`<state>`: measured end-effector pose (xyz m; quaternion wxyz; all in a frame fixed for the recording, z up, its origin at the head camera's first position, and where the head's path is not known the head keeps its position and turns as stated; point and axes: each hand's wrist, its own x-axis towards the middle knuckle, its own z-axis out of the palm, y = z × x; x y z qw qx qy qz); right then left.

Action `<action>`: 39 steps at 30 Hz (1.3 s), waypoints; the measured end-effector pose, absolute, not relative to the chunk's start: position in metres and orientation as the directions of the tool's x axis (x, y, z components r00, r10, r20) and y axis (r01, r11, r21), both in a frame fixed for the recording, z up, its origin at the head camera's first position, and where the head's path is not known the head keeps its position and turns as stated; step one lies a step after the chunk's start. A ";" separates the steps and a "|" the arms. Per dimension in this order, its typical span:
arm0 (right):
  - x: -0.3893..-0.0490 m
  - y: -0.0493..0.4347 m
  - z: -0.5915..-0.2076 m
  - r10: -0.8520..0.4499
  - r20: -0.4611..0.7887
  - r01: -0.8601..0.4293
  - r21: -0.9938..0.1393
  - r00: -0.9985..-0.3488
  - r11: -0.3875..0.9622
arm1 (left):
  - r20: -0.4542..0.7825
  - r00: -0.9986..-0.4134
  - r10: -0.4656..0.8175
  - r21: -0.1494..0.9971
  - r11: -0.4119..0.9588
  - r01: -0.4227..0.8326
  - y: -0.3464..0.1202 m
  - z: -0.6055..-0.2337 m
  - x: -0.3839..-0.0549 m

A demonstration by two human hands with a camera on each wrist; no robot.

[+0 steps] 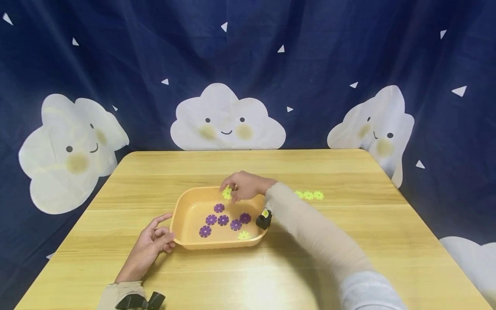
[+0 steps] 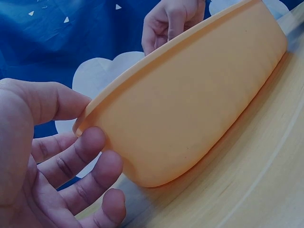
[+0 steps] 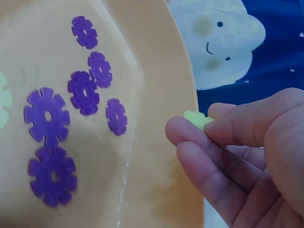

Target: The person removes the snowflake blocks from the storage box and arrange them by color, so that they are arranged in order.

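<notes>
An orange plastic basin [image 1: 193, 201] stands on the wooden table. My left hand [image 1: 149, 243] grips its left rim, with thumb and fingers at the edge in the left wrist view. Over the basin's far side, my right hand [image 1: 248, 186] pinches a yellow-green snowflake disc [image 1: 227, 193] between thumb and fingers; the right wrist view shows only part of that disc [image 3: 197, 118]. Several purple snowflake discs [image 1: 223, 220] lie flat on the basin floor. One yellow-green snowflake disc [image 1: 243, 235] rests near the basin's front wall.
A short row of yellow-green discs [image 1: 308, 195] lies on the table [image 1: 348, 172] right of the basin, partly behind my right forearm. A dark blue curtain [image 1: 248, 51] with white clouds hangs behind the table's far edge.
</notes>
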<state>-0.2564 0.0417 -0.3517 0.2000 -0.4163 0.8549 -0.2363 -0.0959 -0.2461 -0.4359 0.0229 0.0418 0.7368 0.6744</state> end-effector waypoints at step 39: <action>-0.267 0.110 -0.355 -0.711 -0.067 -0.475 -0.700 -0.700 0.534 | 0.007 -0.994 0.111 0.993 0.114 0.019 -0.250 -0.437 -0.097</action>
